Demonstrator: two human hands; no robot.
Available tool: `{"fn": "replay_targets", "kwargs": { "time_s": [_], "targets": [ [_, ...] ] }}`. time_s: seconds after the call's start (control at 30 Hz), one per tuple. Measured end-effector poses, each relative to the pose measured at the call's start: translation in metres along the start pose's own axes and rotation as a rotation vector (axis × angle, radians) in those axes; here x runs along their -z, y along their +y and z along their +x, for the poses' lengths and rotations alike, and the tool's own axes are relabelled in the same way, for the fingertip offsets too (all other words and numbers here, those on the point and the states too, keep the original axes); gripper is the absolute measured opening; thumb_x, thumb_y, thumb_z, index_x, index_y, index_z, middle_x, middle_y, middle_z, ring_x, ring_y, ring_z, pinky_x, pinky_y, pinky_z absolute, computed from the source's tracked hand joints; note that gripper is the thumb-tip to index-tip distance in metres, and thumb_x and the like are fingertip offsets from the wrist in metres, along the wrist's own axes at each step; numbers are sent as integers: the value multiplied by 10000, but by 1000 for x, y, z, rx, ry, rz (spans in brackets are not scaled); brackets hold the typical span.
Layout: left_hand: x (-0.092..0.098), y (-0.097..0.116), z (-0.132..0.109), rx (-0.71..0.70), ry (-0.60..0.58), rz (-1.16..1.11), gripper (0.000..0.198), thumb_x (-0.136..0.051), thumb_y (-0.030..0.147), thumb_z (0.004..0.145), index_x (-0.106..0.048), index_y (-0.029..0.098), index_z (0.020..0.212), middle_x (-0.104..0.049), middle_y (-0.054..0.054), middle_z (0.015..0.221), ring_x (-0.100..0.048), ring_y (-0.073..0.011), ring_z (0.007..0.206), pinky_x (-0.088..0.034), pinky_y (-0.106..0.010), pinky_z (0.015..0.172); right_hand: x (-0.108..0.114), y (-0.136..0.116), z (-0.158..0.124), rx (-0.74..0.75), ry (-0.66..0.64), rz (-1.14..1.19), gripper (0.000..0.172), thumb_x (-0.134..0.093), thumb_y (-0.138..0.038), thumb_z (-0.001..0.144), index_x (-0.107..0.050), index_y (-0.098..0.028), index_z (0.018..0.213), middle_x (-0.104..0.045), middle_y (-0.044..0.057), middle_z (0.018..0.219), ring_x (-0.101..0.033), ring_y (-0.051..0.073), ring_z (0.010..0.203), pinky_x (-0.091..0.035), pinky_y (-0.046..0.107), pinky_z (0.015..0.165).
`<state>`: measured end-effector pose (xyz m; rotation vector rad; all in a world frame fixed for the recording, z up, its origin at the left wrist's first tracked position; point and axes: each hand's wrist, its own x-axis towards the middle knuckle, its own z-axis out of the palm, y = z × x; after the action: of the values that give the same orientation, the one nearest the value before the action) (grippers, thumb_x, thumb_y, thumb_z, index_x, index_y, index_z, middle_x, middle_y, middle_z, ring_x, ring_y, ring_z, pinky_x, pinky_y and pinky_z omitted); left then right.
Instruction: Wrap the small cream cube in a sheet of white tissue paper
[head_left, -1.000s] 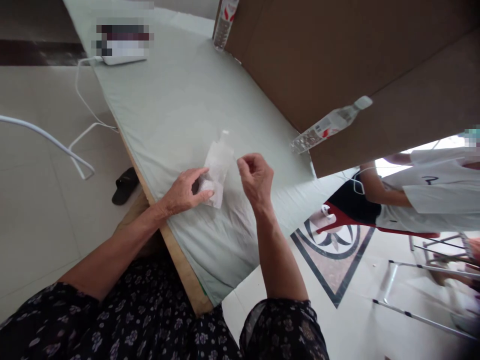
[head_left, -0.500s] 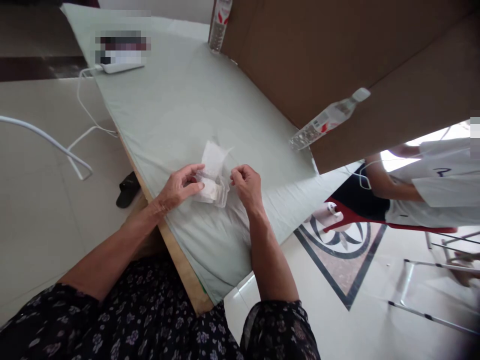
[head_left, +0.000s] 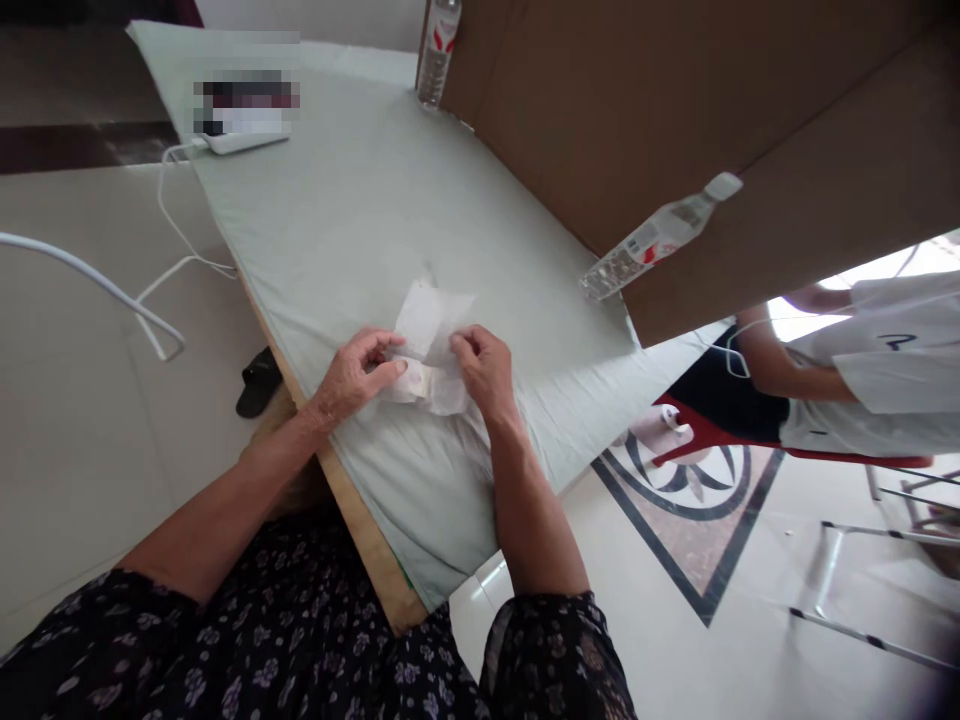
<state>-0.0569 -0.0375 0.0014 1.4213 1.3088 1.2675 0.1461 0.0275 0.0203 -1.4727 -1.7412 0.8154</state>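
On the green tablecloth [head_left: 315, 200] lies a thin, whitish, partly see-through wrapper [head_left: 421, 318], spread open and creased. A small white bundle [head_left: 411, 384] rests on its near part; what it is made of is hard to make out. My left hand [head_left: 358, 375] grips the bundle from the left, thumb on top and fingers curled by the wrapper's edge. Thumb and forefinger of my right hand [head_left: 484, 368] pinch the right side of the wrapper.
A clear bottle [head_left: 652, 238] leans by a large brown cardboard panel [head_left: 675, 100]; another bottle [head_left: 437, 55] stands farther back. A white device with a cable [head_left: 247, 138] sits at the far left. Beyond the panel, a person in a white shirt [head_left: 885, 360] sits at right.
My right hand has moved slightly left, from beside the wrapper to pinching its right side. The wrapper's right part is spread wider and flatter. My left hand stays nearly in place.
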Motion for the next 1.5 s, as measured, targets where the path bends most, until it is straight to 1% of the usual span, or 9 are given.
{"fn": "replay_targets", "kwargs": {
  "time_s": [0.23,0.6,0.77,0.87,0.97,1.07,1.27,1.4,1.5],
  "targets": [
    [-9,-7,5,-155,127,347,304,-773,439,769,-685,203,941,-680,-124,1223,-659,-260,1097,-581,-396,899,-1,10,-7,-24,-19,354,229,-580,-437,878,-633,-223,818,-664,-12,745,-595,138,714,-492,292,739],
    [9,-20,12,-98,432,521,121,-638,254,813,-543,241,740,-713,-101,1049,-650,-306,1101,-452,-562,1106,7,44,13,-72,204,220,235,-554,-406,834,-625,-206,934,-645,0,803,-589,140,738,-493,292,726],
    [16,-24,12,-39,399,614,88,-633,216,769,-552,247,754,-689,-83,955,-629,-319,1054,-458,-580,1077,12,33,2,142,495,99,314,-525,-401,887,-624,-217,1122,-689,51,967,-641,171,851,-514,331,816],
    [19,-7,1,-62,421,630,105,-617,208,781,-605,244,879,-686,-81,988,-638,-294,1007,-514,-524,1013,11,14,-13,318,496,-28,230,-513,-389,951,-648,-235,1057,-700,55,947,-658,192,856,-519,375,860],
    [12,25,-16,-254,386,624,130,-612,236,830,-628,240,959,-701,-77,1041,-655,-293,1090,-525,-495,1035,10,0,-26,416,473,-175,214,-522,-369,978,-668,-254,1082,-715,62,986,-676,203,861,-523,420,904],
    [-4,53,-24,-435,151,588,129,-591,260,884,-669,238,985,-741,-77,1043,-684,-285,1062,-547,-477,1011,11,-7,-35,441,536,-200,265,-496,-366,1011,-663,-269,1192,-719,75,1031,-687,211,866,-538,435,891],
    [-18,43,9,-395,-115,695,347,-574,307,926,-684,165,1223,-726,-167,1316,-634,-348,1302,-454,-506,1129,5,4,-41,462,220,-142,300,-491,-435,1049,-693,-260,1185,-770,102,1079,-699,247,1024,-556,429,932],
    [-4,27,25,-179,-109,816,467,-569,503,963,-697,155,1246,-773,-171,1099,-693,-367,1115,-440,-537,1076,2,15,-34,326,9,-214,458,-462,-543,1059,-667,-239,1334,-781,120,1187,-675,280,1146,-499,473,1057],
    [6,26,23,-131,-90,795,506,-442,585,1021,-754,193,950,-741,-105,827,-699,-299,896,-467,-457,974,10,11,-34,255,-33,-144,507,-423,-600,1064,-708,-240,1279,-801,95,1102,-705,264,1067,-502,455,1037]
  ]
}}
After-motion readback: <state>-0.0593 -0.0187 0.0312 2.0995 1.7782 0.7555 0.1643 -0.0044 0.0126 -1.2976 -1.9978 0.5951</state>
